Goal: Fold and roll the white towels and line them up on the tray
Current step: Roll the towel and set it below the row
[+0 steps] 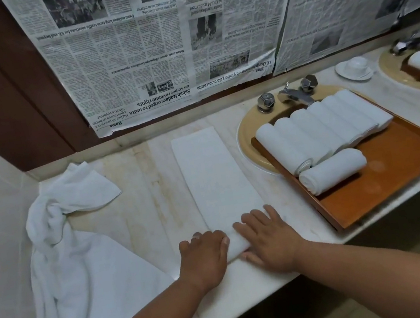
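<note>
A white towel (212, 175) folded into a long strip lies on the marble counter, running away from me. Its near end is turned up into a small roll (235, 245). My left hand (205, 255) and my right hand (266, 237) both rest on that roll, fingers curled over it. To the right, a brown wooden tray (387, 172) sits over the sink and holds several rolled white towels (319, 127) in a row. One more roll (333, 171) lies across in front of them.
A heap of loose white towels (78, 234) covers the counter's left side and hangs over its front edge. A tap with two handles (289, 94) stands behind the yellow sink. A white cup on a saucer (354, 68) sits at the back right. Newspaper covers the wall.
</note>
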